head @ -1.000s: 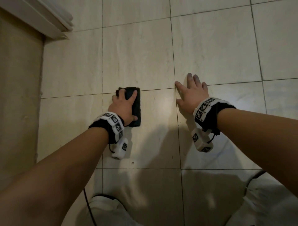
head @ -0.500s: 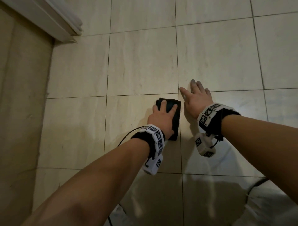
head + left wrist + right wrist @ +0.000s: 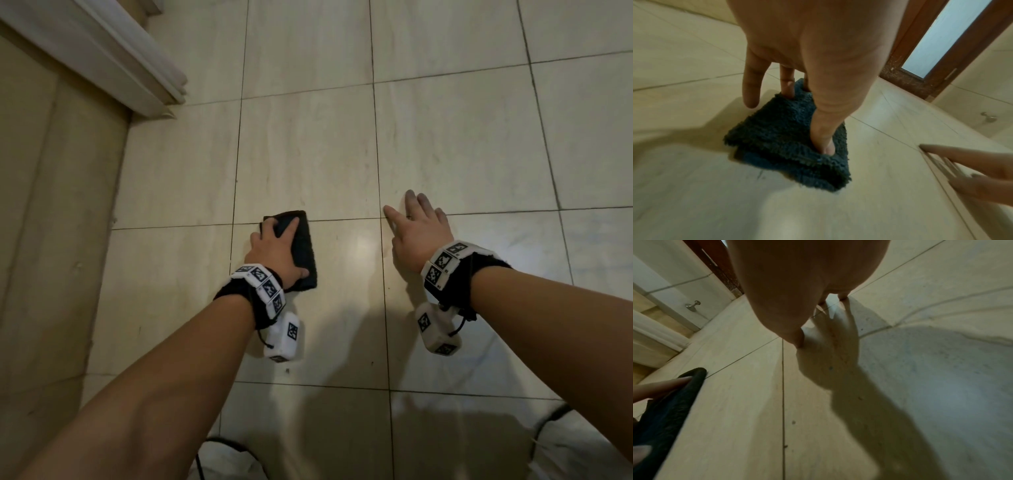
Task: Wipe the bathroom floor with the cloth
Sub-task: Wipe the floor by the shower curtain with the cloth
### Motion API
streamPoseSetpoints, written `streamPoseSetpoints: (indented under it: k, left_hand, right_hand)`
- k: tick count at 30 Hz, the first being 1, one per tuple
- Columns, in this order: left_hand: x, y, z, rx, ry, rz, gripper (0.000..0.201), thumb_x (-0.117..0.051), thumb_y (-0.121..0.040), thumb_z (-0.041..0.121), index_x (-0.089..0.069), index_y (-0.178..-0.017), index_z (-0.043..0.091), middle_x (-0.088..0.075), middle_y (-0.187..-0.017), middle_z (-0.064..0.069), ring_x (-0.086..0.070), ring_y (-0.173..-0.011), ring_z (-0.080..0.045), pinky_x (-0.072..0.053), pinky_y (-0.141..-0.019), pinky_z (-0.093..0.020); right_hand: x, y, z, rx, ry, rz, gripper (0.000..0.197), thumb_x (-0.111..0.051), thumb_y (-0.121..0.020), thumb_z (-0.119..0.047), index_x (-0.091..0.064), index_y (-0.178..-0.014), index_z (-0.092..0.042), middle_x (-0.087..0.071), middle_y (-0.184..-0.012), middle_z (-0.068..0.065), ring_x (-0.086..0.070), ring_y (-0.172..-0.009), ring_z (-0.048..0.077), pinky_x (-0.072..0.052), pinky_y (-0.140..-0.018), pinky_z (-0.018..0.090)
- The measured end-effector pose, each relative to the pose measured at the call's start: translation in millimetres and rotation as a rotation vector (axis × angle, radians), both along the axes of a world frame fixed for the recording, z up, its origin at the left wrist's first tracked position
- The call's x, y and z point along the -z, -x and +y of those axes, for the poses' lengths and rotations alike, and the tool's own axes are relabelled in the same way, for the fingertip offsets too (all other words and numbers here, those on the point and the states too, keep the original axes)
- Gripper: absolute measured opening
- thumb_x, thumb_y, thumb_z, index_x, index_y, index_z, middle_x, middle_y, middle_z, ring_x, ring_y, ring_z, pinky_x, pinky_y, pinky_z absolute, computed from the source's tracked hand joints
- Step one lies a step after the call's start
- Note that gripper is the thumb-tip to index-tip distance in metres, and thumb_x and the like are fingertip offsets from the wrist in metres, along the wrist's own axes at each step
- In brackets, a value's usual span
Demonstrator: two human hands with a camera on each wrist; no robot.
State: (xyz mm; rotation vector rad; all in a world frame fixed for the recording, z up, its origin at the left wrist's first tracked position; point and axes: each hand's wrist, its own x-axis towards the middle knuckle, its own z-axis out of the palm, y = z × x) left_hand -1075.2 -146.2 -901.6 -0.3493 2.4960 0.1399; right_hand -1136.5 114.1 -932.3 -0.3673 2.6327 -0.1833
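Head view: cloth (image 3: 297, 250) near wall (image 3: 51, 205), bare floor (image 3: 462, 144) rightward.

Left hand (image 3: 818, 48): seen from the wrist, fingers reaching down onto the cloth.
Thumb (image 3: 824, 134): tip pressed into the cloth's near right part, denting the pile.
Fingers (image 3: 751, 84): one hangs straight at the cloth's left edge; others reach its far end.
Cloth (image 3: 781, 138): dark grey, shaggy, folded in layers, flat on the floor.
Floor (image 3: 694, 203): pale tiles with thin dark joints; the hand's shadow falls left of the cloth.
Right hand (image 3: 986, 175): fingers flat on the floor at right, apart from the cloth.
Door (image 3: 937, 53): brown frame, pale panel, upper right.
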Motion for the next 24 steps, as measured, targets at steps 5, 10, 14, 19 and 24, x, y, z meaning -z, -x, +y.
streamPoseSetpoints:
  k: [5,10,14,19,24]
  left_hand:
    - [1,4,-9,-0.076,-0.055,-0.016,0.101,-0.079,-0.076,0.038,-0.013,-0.153,0.045,-0.008,-0.153,-0.001,-0.027,-0.129,-0.033,-0.042,-0.103,-0.045]
    - [0,12,-17,-0.226,-0.188,0.147,0.064,-0.062,-0.089,0.023,-0.038,-0.147,0.035,-0.029,-0.147,-0.002,-0.036,-0.124,-0.031,-0.042,-0.098,-0.038]
    - [-1,16,-22,-0.419,-0.09,0.216,0.062,-0.061,-0.089,0.027,-0.035,-0.146,0.022,-0.035,-0.14,-0.012,-0.039,-0.124,-0.036,-0.043,-0.091,-0.041]
    - [10,15,-22,-0.606,-0.139,0.107,0.075,-0.074,-0.078,0.038,-0.037,-0.138,0.011,-0.047,-0.131,-0.018,-0.055,-0.113,-0.037,-0.05,-0.094,-0.045]
    - [14,22,-18,-0.695,-0.186,0.122,0.057,-0.076,-0.072,0.032,-0.055,-0.119,0.006,-0.065,-0.111,-0.014,-0.064,-0.095,-0.033,-0.054,-0.081,-0.039]
  right_hand:
    - [-2,1,-3,-0.001,-0.028,-0.035,0.072,-0.046,-0.093,-0.02,-0.013,-0.155,-0.037,0.01,-0.165,0.01,0.009,-0.152,0.029,-0.003,-0.122,0.051]
    - [-4,2,-10,0.025,-0.073,-0.091,0.082,-0.049,-0.086,-0.013,-0.01,-0.153,-0.039,0.014,-0.164,0.008,0.013,-0.151,0.029,0.0,-0.122,0.051]
    - [-9,9,-17,0.048,-0.096,-0.132,0.076,-0.05,-0.085,-0.013,-0.018,-0.15,-0.037,0.009,-0.164,0.012,0.009,-0.151,0.033,-0.005,-0.121,0.054]
    - [-15,15,-28,0.062,-0.113,-0.104,0.052,-0.05,-0.086,-0.02,-0.042,-0.137,-0.028,-0.017,-0.157,0.016,-0.014,-0.145,0.037,-0.031,-0.113,0.052]
    - [-21,15,-38,0.038,-0.084,-0.182,0.045,-0.049,-0.089,-0.018,-0.05,-0.133,-0.028,-0.026,-0.149,0.013,-0.019,-0.141,0.039,-0.039,-0.106,0.051]
